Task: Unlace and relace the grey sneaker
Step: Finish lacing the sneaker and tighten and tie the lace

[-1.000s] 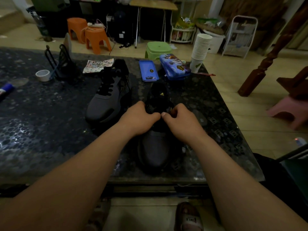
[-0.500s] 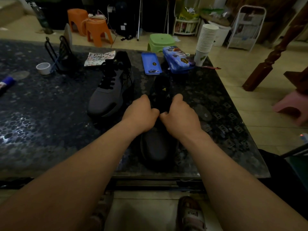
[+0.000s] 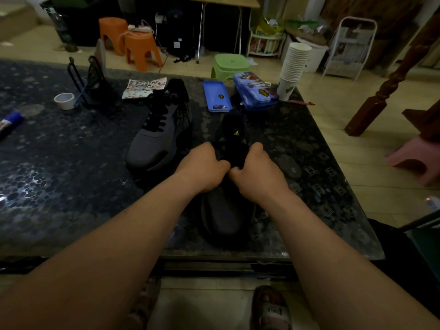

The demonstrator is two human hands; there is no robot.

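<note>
A grey sneaker [image 3: 223, 210] with a black tongue and a small gold logo lies on the dark table [image 3: 71, 186], toe pointing toward me. My left hand [image 3: 202, 167] and my right hand [image 3: 258, 172] sit side by side over its lacing area, fingers curled down on the black laces at the tongue. The laces under the fingers are hidden. A second grey sneaker [image 3: 159, 129] with black laces threaded stands to the left, apart from both hands.
Two blue pencil cases [image 3: 254, 91] and a stack of paper cups [image 3: 294, 67] stand behind the sneaker. A tape roll [image 3: 63, 100], a black wire rack [image 3: 88, 84], a sticker sheet [image 3: 144, 86] and a glue stick [image 3: 10, 121] lie at left. The table's right edge is near.
Both hands have slid a little farther up the sneaker toward the tongue and stay pressed together. The view has shifted slightly.
</note>
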